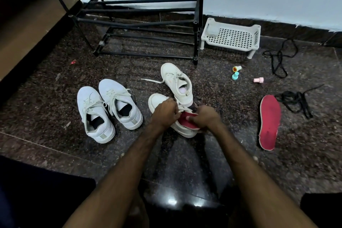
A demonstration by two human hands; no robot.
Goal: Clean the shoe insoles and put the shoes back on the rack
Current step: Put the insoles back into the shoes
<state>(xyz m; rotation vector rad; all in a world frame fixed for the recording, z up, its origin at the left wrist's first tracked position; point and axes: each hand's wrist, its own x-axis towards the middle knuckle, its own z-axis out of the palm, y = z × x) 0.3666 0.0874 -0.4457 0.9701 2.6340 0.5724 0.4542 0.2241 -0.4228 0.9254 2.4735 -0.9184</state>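
- A white shoe [157, 102] is held on the dark stone floor [185, 163] in front of the person.
- The left hand [165, 112] is curled over the laced upper of this shoe, which is gripped there.
- The right hand [205, 116] is closed on a red insole [186, 117], with the fingers curled round its near end; the insole is seen partly inside the shoe's opening.
- A second shoe [175, 81] is lying just behind the held one and touching it.
- A loose red insole [269, 122] is laid flat on the floor well to the right, with black laces [296, 99] near it.
- Another white pair [96, 109] is set side by side to the left.
- A black rack [140, 24] is stood against the wall, with a white plastic shelf [231, 38] just beside it.
- Three small coloured plastic pieces [235, 76] are scattered in front of that shelf.
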